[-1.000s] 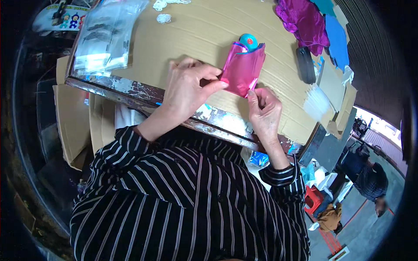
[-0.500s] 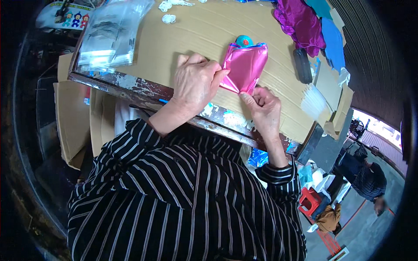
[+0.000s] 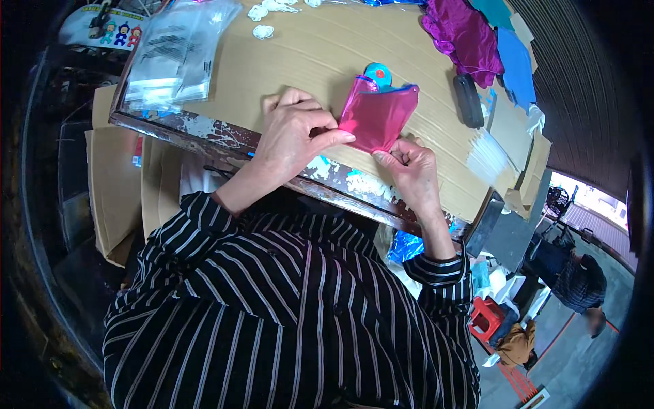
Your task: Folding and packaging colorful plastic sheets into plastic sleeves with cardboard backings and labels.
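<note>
Pouch, pink, on tabletop. Left hand, right hand: fingers pinched tight on near corners, maybe to hold it flat. Teal disc at far edge.

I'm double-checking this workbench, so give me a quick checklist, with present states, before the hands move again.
1. Left hand touching the pink piece at its near-left corner: ok.
2. Right hand pinching its near-right part: ok.
3. Teal disc fully uncovered: not ok, the pink piece hides its near side.
4. Underside of the pink piece: cannot tell, hidden.
5. Clear plastic bags apart from both hands: ok.
6. Black case apart from both hands: ok.
</note>
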`<state>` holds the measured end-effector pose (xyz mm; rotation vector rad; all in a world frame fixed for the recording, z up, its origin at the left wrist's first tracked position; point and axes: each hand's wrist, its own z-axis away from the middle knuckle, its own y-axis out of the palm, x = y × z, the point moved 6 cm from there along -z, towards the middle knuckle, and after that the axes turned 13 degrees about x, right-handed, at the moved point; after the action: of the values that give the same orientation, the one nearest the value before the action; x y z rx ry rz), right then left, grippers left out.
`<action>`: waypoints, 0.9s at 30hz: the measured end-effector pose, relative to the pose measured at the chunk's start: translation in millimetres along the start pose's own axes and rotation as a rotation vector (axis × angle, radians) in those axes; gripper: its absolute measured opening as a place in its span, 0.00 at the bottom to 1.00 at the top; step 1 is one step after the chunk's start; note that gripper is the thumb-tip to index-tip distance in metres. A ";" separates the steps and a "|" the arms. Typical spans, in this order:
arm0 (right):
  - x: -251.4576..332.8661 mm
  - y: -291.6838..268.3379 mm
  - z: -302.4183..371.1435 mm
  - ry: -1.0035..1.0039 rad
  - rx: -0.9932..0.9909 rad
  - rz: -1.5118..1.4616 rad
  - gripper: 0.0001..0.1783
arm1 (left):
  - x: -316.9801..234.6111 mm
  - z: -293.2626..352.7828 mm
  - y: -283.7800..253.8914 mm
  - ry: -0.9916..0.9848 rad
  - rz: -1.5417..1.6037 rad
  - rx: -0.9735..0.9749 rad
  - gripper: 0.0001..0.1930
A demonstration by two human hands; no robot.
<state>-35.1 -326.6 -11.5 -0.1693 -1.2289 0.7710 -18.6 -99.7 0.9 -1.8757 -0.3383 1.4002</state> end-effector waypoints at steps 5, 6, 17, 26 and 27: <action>6.6 3.0 -1.2 -0.026 -0.103 0.135 0.18 | -3.6 -0.1 3.1 0.002 -0.116 -0.113 0.16; 8.9 2.7 -0.2 -0.066 -0.163 0.190 0.19 | -4.9 -0.4 4.3 0.003 -0.164 -0.131 0.17; 12.8 1.3 -6.7 0.035 -0.130 0.233 0.17 | -15.2 -14.7 12.9 -0.048 -0.281 -0.031 0.32; 22.9 -0.4 -3.8 -0.217 -0.276 0.368 0.16 | -8.0 -29.7 51.3 -0.056 -0.489 0.131 0.41; 22.7 -3.2 -4.9 -0.210 -0.287 0.363 0.16 | -10.1 -30.5 53.1 -0.044 -0.491 0.137 0.41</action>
<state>-26.5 -313.6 6.2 -0.5704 -1.5298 0.9389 -6.4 -154.4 -25.8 -1.5182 -0.6577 1.0978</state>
